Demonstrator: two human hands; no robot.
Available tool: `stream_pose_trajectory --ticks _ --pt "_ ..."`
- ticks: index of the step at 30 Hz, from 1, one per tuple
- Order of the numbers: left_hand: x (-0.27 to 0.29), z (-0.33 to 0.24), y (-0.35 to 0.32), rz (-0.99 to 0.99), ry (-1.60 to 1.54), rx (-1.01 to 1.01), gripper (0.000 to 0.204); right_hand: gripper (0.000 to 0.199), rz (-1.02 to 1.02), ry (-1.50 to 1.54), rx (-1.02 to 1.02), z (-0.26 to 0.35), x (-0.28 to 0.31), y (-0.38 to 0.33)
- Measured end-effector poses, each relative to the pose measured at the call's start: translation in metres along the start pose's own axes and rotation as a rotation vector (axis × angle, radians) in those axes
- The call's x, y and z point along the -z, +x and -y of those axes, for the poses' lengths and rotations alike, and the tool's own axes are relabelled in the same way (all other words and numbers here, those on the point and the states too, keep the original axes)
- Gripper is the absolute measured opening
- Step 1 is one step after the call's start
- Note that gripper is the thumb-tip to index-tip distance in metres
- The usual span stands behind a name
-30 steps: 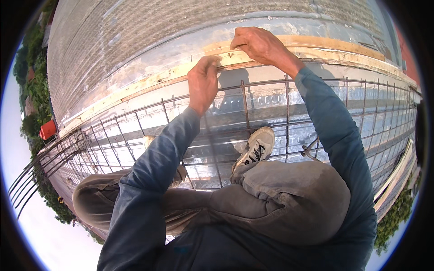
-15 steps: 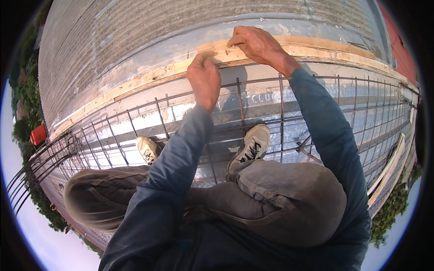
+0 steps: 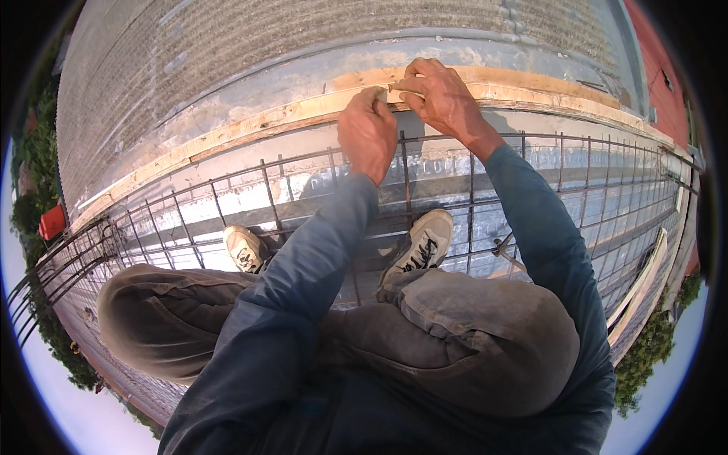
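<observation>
My left hand (image 3: 368, 133) and my right hand (image 3: 441, 98) meet at the top edge of a long pale wooden plank (image 3: 258, 123) that runs along a grey concrete wall. Both hands have their fingers curled. Between their fingertips they pinch a short thin piece (image 3: 394, 88), perhaps a nail or wire; it is too small to tell. The left hand's knuckles rest over the upper bar of a rusty rebar mesh (image 3: 561, 163). Blue sleeves cover both forearms.
I crouch on the rebar grid with grey trousers and two pale shoes, the left shoe (image 3: 244, 249) and the right shoe (image 3: 425, 244), set on the bars. A corrugated grey surface (image 3: 227, 45) lies beyond the plank. Loose boards (image 3: 641, 292) lie at the right, a red object (image 3: 51, 222) at the left.
My left hand slid right along the plank until its fingertips met the right hand. The view tilted, and my left shoe came into sight.
</observation>
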State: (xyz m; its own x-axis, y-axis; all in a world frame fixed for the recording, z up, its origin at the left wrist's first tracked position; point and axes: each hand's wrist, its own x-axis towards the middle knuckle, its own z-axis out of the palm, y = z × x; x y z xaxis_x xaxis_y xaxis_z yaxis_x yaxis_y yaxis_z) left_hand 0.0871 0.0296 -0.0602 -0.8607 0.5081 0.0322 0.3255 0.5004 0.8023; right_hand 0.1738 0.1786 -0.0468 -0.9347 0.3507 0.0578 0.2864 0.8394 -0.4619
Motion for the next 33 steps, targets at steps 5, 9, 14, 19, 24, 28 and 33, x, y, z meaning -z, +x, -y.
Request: stream_pose_trajectory --ticks 5,9,14,19,24,28,33 --pt "-0.002 -0.005 -0.006 0.035 -0.044 0.064 0.023 0.013 -0.153 -0.046 -0.066 0.017 -0.016 -0.002" --pt "-0.006 0.003 -0.012 -0.052 -0.161 0.014 0.021 0.011 -0.117 -0.176 -0.097 0.032 -0.012 0.007" --pt "-0.007 0.007 -0.012 -0.039 -0.244 0.049 0.020 0.011 -0.156 -0.213 -0.129 0.037 -0.020 0.001" --pt "-0.013 0.008 -0.004 0.013 -0.158 -0.011 0.019 0.015 -0.131 -0.149 -0.203 0.033 -0.018 0.004" --pt "-0.005 0.004 -0.013 0.039 -0.172 0.042 0.020 0.017 -0.014 -0.115 -0.300 0.039 -0.014 -0.002" --pt "-0.004 0.003 -0.016 0.014 -0.285 0.092 0.019 0.017 -0.045 -0.005 -0.358 0.045 -0.016 -0.004" --pt "-0.007 0.007 -0.021 0.058 -0.503 0.278 0.018 0.016 -0.038 0.158 -0.445 0.055 -0.013 0.000"
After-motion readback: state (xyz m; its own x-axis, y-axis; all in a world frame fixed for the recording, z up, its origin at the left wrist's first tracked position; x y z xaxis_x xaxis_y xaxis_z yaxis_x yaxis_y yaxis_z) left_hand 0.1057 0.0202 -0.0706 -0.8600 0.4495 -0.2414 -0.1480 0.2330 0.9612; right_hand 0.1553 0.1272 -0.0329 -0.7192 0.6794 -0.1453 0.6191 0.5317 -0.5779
